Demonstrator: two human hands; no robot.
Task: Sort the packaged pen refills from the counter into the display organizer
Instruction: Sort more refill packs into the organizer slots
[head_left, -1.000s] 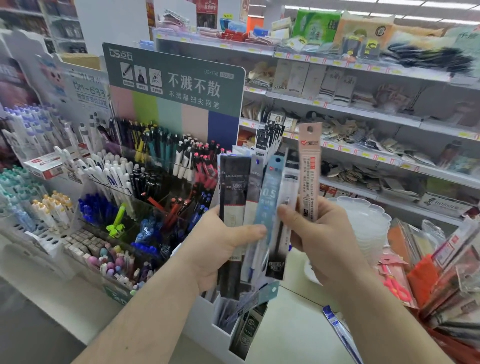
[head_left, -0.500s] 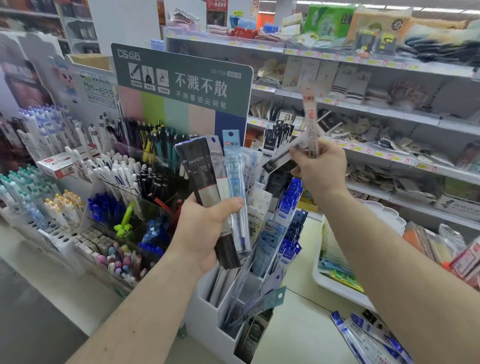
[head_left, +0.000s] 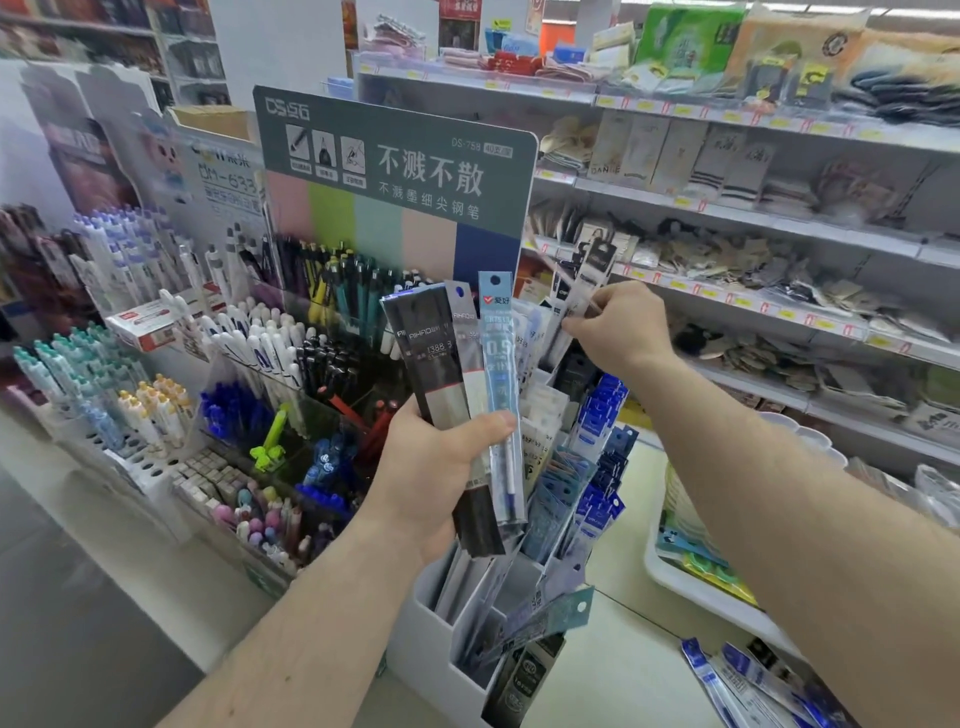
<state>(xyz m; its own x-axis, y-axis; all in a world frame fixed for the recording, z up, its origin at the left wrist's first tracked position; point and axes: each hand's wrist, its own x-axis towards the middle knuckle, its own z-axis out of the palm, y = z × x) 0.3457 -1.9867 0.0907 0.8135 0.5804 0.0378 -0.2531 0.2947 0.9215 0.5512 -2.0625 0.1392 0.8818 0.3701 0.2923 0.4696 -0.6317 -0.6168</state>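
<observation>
My left hand (head_left: 436, 478) grips a fan of refill packs: a black pack (head_left: 431, 358), a grey one and a light blue pack (head_left: 497, 364), held upright in front of the white display organizer (head_left: 431, 639). My right hand (head_left: 618, 327) reaches to the organizer's upper back rows and pinches a narrow pack (head_left: 587, 280) among the standing refills; its lower part is hidden by my fingers. More blue and white refill packs (head_left: 727, 686) lie on the counter at the lower right.
A tiered pen display (head_left: 291, 364) with a grey-green sign (head_left: 400, 161) stands left of the organizer. A white tray (head_left: 691, 582) sits on the counter at right. Store shelves (head_left: 753, 218) with goods run behind.
My right hand has carried the pinkish pack away from the bundle, up and back to the organizer's rear rows, then lowered it there. My left hand has kept holding the remaining packs.
</observation>
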